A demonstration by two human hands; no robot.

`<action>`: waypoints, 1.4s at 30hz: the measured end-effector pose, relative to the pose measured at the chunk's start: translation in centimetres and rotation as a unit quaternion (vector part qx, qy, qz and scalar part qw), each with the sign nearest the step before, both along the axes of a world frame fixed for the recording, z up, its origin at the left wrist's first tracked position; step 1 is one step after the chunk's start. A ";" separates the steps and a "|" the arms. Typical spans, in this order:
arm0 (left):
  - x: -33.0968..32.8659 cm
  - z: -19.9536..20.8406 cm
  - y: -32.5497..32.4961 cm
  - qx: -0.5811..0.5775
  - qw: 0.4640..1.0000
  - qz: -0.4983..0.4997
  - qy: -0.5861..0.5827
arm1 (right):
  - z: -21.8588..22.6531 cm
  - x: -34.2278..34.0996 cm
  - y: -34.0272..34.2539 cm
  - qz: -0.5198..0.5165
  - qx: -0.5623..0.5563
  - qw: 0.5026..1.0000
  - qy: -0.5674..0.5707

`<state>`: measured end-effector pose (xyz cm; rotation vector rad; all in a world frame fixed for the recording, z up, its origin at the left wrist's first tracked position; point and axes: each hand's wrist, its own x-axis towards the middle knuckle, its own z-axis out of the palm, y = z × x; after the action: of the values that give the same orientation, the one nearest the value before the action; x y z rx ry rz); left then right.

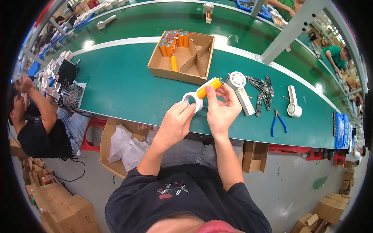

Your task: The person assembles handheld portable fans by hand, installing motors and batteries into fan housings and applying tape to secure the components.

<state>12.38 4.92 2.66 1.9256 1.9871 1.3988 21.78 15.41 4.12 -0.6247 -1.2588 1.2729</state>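
Observation:
Above the green bench, my left hand [173, 123] is closed on a roll of white tape [199, 103]. My right hand [223, 110] grips an orange cylindrical battery [208, 89], its thumb along the side. The battery lies tilted against the tape roll, and a white strip shows along its far edge. Thin wires run near its upper end. Just beyond my right hand is a white fan housing [244, 101] with a round slotted head. Farther left, an open cardboard box [176, 75] with dividers holds several orange batteries [171, 43], one lying apart from the cluster.
Dark circuit boards [265, 93] lie piled right of the housing. Blue-handled pliers [274, 125] and another white housing [294, 110] are farther right. A metal post [287, 37] rises behind. On the left are a black fan unit [71, 96] and a seated co-worker [40, 128].

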 end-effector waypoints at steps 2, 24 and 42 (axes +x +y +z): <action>-0.3 0.3 -0.2 -0.010 1.000 -0.011 -0.001 | 0.1 -0.2 -0.2 -0.005 0.008 1.000 0.002; -0.5 2.2 -3.5 -0.098 0.869 -0.211 -0.436 | -1.0 1.2 2.0 -0.200 0.434 0.858 -0.189; 3.0 2.8 5.6 -0.112 0.990 -0.083 -0.026 | -5.0 11.5 0.8 -0.080 -0.042 0.996 0.009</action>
<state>15.34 10.54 5.49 1.8844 1.8229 1.1236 33.26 16.21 -0.88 -0.7580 -1.1215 1.1997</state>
